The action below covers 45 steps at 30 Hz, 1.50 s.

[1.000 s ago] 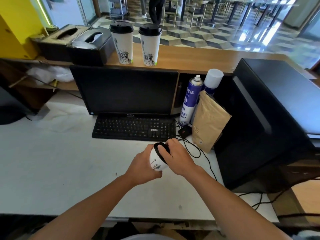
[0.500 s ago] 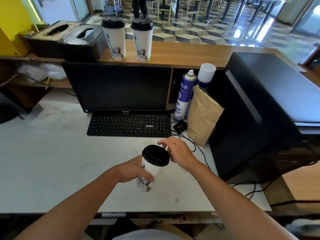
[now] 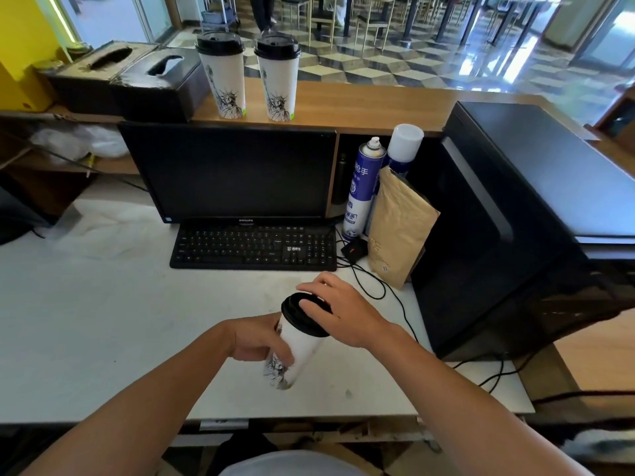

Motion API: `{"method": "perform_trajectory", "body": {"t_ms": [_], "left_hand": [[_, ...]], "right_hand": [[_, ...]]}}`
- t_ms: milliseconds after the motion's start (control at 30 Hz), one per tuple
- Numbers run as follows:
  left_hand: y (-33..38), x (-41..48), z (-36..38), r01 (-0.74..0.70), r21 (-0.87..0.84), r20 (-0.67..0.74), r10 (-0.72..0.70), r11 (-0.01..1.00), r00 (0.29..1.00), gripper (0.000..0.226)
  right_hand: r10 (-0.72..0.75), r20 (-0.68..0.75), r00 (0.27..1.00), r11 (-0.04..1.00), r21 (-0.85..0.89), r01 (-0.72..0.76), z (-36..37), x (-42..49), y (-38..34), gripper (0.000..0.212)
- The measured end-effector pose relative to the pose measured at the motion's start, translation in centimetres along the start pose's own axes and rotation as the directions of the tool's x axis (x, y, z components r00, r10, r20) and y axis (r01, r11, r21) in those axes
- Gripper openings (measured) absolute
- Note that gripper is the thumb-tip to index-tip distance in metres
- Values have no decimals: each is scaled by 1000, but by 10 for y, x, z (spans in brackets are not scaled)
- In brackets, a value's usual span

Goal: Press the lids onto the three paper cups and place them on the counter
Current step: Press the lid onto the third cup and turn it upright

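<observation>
Your right hand (image 3: 343, 312), beside the black lid (image 3: 304, 314) half a second ago, now lies flat on it. Your left hand (image 3: 257, 338) wraps the tilted paper cup (image 3: 299, 352) above the white desk (image 3: 103, 321).

A café: service counter (image 3: 360, 101), lidded cups (image 3: 225, 73), dining chairs (image 3: 374, 15) beyond.

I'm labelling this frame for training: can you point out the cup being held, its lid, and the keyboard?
held cup (image 3: 302, 348), head view, on the white side wall.
lid (image 3: 295, 316), head view, on its black top.
keyboard (image 3: 247, 247), head view, on the middle keys.
</observation>
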<state>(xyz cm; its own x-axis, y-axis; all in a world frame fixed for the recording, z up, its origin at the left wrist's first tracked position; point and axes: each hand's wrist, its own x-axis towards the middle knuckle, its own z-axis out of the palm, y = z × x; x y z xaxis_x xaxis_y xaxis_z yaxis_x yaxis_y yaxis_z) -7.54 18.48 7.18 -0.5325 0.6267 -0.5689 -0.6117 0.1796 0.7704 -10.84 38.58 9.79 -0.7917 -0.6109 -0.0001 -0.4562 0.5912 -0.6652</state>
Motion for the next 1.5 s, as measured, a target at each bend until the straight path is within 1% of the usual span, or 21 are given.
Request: {"method": "perform_trajectory", "body": {"t_ms": [33, 100, 167, 367, 500, 567, 667, 733, 933, 1167, 1333, 1500], "left_hand": [[-1, -1, -2, 36, -13, 67, -35, 999, 997, 54], [-5, -3, -6, 68, -37, 144, -62, 997, 988, 54], [-11, -3, -7, 75, -62, 157, -65, 995, 986, 55], [-15, 1, -2, 40, -15, 4, -40, 999, 999, 51], [-15, 5, -2, 28, 28, -76, -26, 999, 997, 56], [-14, 8, -1, 15, 39, -103, -11, 999, 995, 58], [-14, 10, 1, -1, 42, -137, 6, 999, 991, 67], [-15, 11, 1, -8, 40, -157, 15, 999, 988, 70], [-11, 12, 2, -17, 67, -204, 31, 998, 979, 64], [-3, 12, 7, -12, 167, -291, 61, 986, 955, 57], [-4, 14, 8, -24, 206, -331, 93, 978, 939, 61], [-4, 14, 8, -42, 243, -367, 132, 969, 921, 64]], "right_hand": [[-12, 22, 1000, 1000, 11, 12, 0, -1, -2, 48], [-31, 44, 999, 999, 31, 30, 2, -2, -6, 50], [-35, 38, 999, 999, 27, 34, 5, -2, -9, 49], [31, 12, 999, 1000, 1, -31, 14, -1, -9, 52], [76, -2, 997, 997, 4, -76, 14, 0, -8, 54], [90, -4, 996, 996, 3, -90, 13, 1, -8, 55], [111, -9, 994, 994, 6, -111, 13, 2, -6, 56], [115, -8, 993, 993, 4, -115, 13, 2, -5, 57], [122, -17, 992, 993, -5, -122, 11, 3, -5, 59], [154, -48, 987, 988, 7, -154, 8, 4, -2, 61], [163, -59, 985, 987, -3, -163, 8, 4, -2, 57], [162, -78, 984, 986, -23, -164, 9, 5, 1, 41]]}}
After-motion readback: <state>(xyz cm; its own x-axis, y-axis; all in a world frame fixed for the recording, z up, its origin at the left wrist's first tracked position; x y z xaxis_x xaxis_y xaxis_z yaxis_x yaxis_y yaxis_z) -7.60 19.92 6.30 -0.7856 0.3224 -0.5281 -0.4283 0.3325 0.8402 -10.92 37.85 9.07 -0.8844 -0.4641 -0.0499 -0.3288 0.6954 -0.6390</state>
